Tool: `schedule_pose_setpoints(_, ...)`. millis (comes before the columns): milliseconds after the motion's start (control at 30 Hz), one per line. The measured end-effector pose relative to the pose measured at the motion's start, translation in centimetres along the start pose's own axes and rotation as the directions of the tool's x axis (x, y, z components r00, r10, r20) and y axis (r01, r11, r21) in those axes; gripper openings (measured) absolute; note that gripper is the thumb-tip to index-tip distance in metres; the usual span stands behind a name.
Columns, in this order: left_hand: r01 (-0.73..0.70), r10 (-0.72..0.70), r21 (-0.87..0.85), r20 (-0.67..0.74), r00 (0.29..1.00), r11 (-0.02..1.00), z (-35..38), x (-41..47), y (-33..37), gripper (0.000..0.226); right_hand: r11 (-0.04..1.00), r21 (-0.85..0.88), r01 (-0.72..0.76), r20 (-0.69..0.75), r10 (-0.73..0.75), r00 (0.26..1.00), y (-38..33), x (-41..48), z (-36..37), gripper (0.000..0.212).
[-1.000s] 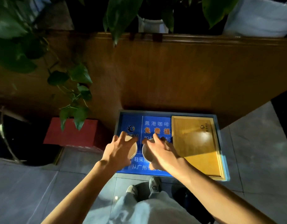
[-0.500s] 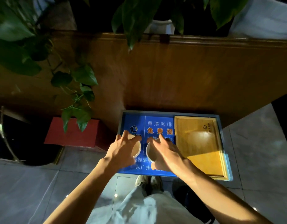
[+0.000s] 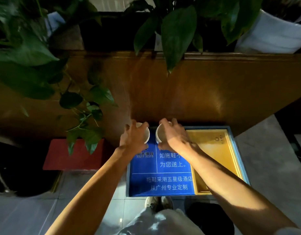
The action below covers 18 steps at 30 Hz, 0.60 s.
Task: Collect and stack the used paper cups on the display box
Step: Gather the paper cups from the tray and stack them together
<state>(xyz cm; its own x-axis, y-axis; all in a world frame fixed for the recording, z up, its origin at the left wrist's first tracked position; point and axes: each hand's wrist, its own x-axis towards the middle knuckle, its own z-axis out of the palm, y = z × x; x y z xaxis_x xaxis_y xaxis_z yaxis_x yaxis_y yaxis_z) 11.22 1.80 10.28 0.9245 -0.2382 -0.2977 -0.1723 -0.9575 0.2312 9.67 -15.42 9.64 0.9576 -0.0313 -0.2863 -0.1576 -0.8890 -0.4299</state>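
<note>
- A white paper cup (image 3: 145, 134) is gripped by the left hand (image 3: 133, 140), fingers curled over its rim and side; it is held at the far left corner of the display box (image 3: 240, 160).
- A second white paper cup (image 3: 160, 135) is clasped by the right hand (image 3: 173, 138), fingers wrapped across the rim from the right, just beside the first cup along the far edge of the box.
- The two cups are held side by side with a narrow gap between them; neither is nested in the other.
- The inside of the second cup is seen as pale and shaded; whether anything is left in it cannot be told. The mouth of the first cup is mostly hidden by the hand.
- Whether either cup touches the box top cannot be told.
- The left part of the box top is covered by a blue sign (image 3: 163, 182) printed with white characters.
- The right part is taken up by a shallow yellow wooden tray (image 3: 212, 150), shown with nothing inside it; it is crossed by the right forearm at its near left corner.
- A brown wooden panel (image 3: 205, 92) is seen behind the far edge of the box, with a white plant pot (image 3: 271, 36) and green leaves (image 3: 178, 34) above it.
- A red box (image 3: 61, 156) is seen on the floor to the left, apart from the display box.
</note>
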Motion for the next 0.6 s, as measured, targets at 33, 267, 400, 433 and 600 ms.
schedule_pose_setpoints(33, -0.002, 0.002, 0.001, -0.011, 1.000, 1.000, 0.0, 0.5, -0.2, 0.083, 1.000, -0.030, 0.007, -0.008, -0.007, 1.000, -0.4, 0.6, -0.1, 0.088)
schedule_pose_setpoints(267, 0.013, -0.013, -0.008, -0.017, 1.000, 1.000, 0.5, 2.8, -1.1, 0.083, 0.996, -0.089, -0.016, 0.000, 0.016, 1.000, -0.5, 2.7, 0.6, 0.093)
schedule_pose_setpoints(400, 0.013, -0.013, -0.006, -0.002, 1.000, 1.000, 0.1, 3.7, -1.2, 0.085, 0.994, -0.108, -0.035, 0.016, 0.037, 0.999, -0.3, 3.6, 0.6, 0.097)
schedule_pose_setpoints(433, 0.013, -0.013, -0.012, 0.014, 1.000, 1.000, -0.2, 4.0, -1.3, 0.086, 0.994, -0.101, -0.049, 0.018, 0.051, 0.999, -0.3, 3.9, 0.4, 0.096)
schedule_pose_setpoints(600, 0.010, -0.007, -0.030, 0.107, 0.994, 0.999, -1.5, 5.1, -1.1, 0.090, 0.992, -0.106, -0.062, 0.062, 0.069, 0.996, -0.6, 5.7, -0.7, 0.085)
